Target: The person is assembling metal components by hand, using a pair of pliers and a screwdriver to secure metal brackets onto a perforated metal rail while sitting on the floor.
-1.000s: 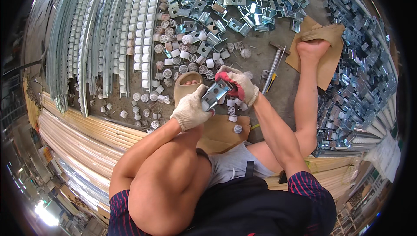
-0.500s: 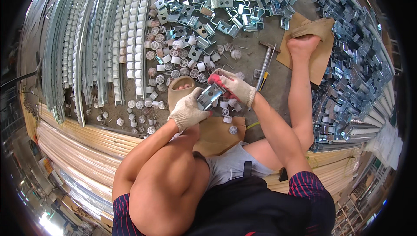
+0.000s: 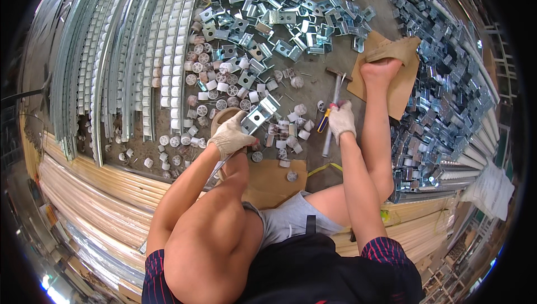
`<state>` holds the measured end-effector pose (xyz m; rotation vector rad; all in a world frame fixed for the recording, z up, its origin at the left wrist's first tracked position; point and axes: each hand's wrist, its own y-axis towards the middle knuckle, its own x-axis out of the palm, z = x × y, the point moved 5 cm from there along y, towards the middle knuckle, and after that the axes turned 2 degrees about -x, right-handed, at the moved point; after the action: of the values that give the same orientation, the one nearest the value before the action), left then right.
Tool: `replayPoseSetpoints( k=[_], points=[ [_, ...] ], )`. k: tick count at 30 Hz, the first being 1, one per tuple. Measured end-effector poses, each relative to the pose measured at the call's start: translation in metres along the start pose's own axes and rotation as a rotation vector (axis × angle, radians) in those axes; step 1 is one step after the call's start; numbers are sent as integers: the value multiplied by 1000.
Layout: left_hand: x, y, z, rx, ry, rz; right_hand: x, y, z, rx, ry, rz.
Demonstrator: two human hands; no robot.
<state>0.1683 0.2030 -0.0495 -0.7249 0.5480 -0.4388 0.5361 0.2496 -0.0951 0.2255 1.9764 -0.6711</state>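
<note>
Holding white rollers [image 3: 178, 72] in rows, long metal rails [image 3: 144, 30] lie at left. The gloved left hand [image 3: 230, 136] clasps one end of a metal bracket [image 3: 263, 114] above loose rollers. The gloved right hand [image 3: 342, 119] is at a hammer [image 3: 327, 144] and yellow-handled tool [image 3: 323, 121]; I cannot tell whether it grips either.

Tilted silvery bracket [image 3: 263, 113], long-handled hammer [image 3: 338, 87]
</note>
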Motion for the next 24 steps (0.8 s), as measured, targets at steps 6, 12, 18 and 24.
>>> replayPoseSetpoints(
  k=[6, 12, 18, 24],
  points=[
    [8, 15, -4, 83, 67, 48, -36, -58, 15, -58, 863, -69],
    [-1, -10, 8, -27, 36, -14, -21, -89, 4, -222, 643, -479],
    [0, -10, 2, 64, 92, 100, -31, -82, -3, -119, 720, -164],
    [4, -19, -3, 57, 108, 66, -47, -93, -29, -644, 568, -189]
  ],
)
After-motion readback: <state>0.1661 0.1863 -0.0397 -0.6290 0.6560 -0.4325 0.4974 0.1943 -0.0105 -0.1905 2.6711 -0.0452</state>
